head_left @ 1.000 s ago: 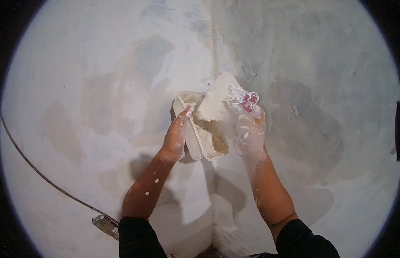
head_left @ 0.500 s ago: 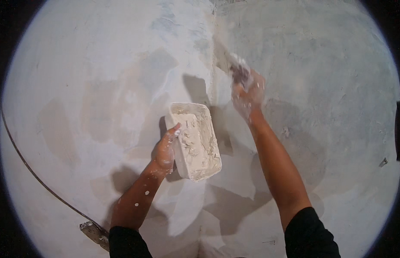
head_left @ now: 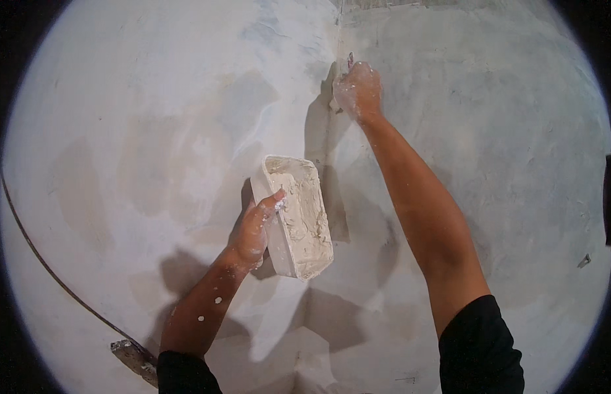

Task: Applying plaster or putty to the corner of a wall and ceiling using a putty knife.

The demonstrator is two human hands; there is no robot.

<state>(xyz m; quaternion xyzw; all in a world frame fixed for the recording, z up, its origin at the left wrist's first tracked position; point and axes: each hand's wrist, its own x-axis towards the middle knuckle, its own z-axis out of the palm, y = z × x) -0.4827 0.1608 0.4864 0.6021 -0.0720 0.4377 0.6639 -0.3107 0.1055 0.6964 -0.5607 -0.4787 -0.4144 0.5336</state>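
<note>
My left hand (head_left: 253, 230) is closed on the side of a white rectangular tub (head_left: 284, 246), with the thumb over its rim. Thick cream-coloured wall putty (head_left: 307, 213) fills much of the tub, its surface ridged and scraped. Farther up and to the right, my right hand (head_left: 360, 90) is wrapped round a putty knife (head_left: 336, 105) at the corner where two walls meet. The fist hides most of the knife; only a bit of handle and a bit of blade show. White smears spot both hands and my left forearm.
The left wall (head_left: 154, 79) is whitish with darker patches; the right wall (head_left: 516, 118) is greyer. A dark cable (head_left: 56, 276) curves down the left side to a rough, putty-flecked piece (head_left: 133, 360). A small metal bit (head_left: 584, 261) sticks out at right.
My right hand has moved up and left with the putty knife, to the wall corner, and the fist has turned so the blade is mostly hidden. The tub has barely shifted.
</note>
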